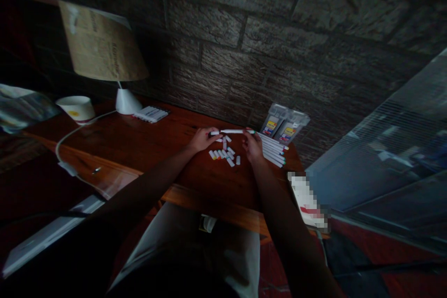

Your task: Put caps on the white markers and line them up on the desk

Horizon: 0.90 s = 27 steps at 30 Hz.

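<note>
My left hand (203, 139) pinches a white marker cap (214, 133) over the middle of the desk. Just right of the cap, a white marker (232, 131) lies level, its dark tip end toward the cap. My right hand (253, 145) grips this marker near its green end. Below and between the hands, several loose white caps (222, 154) with coloured ends lie scattered on the wood. Beside my right hand, several white markers (274, 149) lie side by side in a row, partly hidden by the hand.
Two clear plastic cases (284, 125) with yellow labels stand against the stone wall (216, 42). A lamp (104, 46), a paper cup (77, 109) and another group of white pens (151, 114) are at the desk's left. A white box (307, 198) sits at the right edge.
</note>
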{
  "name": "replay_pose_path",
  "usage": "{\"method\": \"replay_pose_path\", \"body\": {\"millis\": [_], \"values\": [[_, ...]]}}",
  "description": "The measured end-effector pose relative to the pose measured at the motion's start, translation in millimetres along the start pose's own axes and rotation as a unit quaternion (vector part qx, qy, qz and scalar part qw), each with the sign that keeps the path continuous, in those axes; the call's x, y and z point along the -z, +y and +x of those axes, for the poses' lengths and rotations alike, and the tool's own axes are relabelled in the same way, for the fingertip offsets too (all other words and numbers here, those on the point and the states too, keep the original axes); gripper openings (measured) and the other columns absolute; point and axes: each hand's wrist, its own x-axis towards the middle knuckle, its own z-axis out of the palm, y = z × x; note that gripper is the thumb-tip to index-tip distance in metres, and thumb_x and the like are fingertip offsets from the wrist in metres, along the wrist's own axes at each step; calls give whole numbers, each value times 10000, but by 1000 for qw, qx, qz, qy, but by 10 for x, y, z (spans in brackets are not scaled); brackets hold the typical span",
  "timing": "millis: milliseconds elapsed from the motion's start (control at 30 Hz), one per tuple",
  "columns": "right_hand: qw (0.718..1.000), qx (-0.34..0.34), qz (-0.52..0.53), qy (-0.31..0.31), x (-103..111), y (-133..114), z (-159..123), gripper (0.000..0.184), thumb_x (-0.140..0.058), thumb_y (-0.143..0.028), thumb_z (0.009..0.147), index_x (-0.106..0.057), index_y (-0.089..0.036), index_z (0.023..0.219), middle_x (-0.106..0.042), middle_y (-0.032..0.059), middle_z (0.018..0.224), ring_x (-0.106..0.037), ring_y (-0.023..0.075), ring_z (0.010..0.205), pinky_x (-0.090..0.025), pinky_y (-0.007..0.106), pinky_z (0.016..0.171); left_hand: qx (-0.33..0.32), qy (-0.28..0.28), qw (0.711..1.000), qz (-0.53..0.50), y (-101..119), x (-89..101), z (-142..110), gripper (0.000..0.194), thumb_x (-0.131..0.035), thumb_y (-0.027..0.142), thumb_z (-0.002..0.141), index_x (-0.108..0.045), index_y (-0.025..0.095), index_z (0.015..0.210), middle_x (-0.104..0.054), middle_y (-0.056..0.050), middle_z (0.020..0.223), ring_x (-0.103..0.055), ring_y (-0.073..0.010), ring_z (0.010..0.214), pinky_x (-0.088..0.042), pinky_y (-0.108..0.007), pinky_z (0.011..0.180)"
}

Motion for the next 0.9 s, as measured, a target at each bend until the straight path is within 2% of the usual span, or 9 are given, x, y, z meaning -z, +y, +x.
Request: {"method": "replay_pose_path", "body": {"millis": [133,233,367,433,533,700,800,900], "values": [[1000,-2,20,20,55,-19,53,362,-780,-358,591,-638,-252,906,-654,-60,756,-489,57,510,-289,176,412,3,-11,1000,-3,-33,-18,1,299,-690,464,833,-729,189,942,-763,-52,940,-698,-187,846,-525,-297,794],[1000,-7,22,2,41,-5,37,346,-784,-361,613,-635,-261,909,-679,-59,782,-538,73,545,-334,185,443,-2,-52,998,-19,-44,-36,-6,292,-701,462,825,-745,188,917,-759,-51,896,-687,-174,793,-526,-289,744],[998,-2,46,-39,-14,16,-6,364,-794,-347,627,-637,-268,946,-717,-40,868,-650,117,708,-409,193,524,-28,-84,996,-31,-54,-53,-20,311,-732,462,805,-750,185,947,-755,-68,955,-689,-174,842,-522,-289,769],[998,8,47,-48,-25,14,-13,359,-788,-339,648,-631,-272,963,-724,-33,893,-685,143,818,-437,202,573,-7,-61,998,-14,-62,-58,-20,368,-755,476,780,-735,186,1007,-751,-64,967,-684,-173,831,-522,-291,758],[998,22,38,-48,-18,3,-14,348,-777,-332,670,-620,-273,975,-730,-23,919,-697,171,950,-455,214,625,16,12,1000,23,-55,-49,-6,505,-788,514,737,-683,192,1112,-733,-59,991,-668,-185,855,-524,-309,777],[996,38,26,-82,-30,12,-53,371,-805,-301,632,-637,-278,962,-741,-23,1008,-691,167,933,-469,212,622,-20,118,986,116,57,34,11,601,-746,524,795,-598,196,1276,-678,-108,1163,-600,-260,1093,-445,-413,989],[991,53,-13,-125,-60,37,-97,334,-805,-301,634,-654,-272,931,-738,-21,1077,-678,158,892,-474,213,597,-29,131,977,167,137,74,3,563,-693,500,853,-584,225,1332,-628,-124,1291,-517,-301,1220,-379,-450,1037],[984,60,-34,-163,-81,53,-131,300,-804,-303,636,-661,-262,896,-731,-16,1128,-668,155,877,-481,217,591,-62,96,978,177,177,76,4,423,-646,463,900,-647,257,1269,-638,-100,1303,-489,-296,1260,-341,-464,1049]]}}
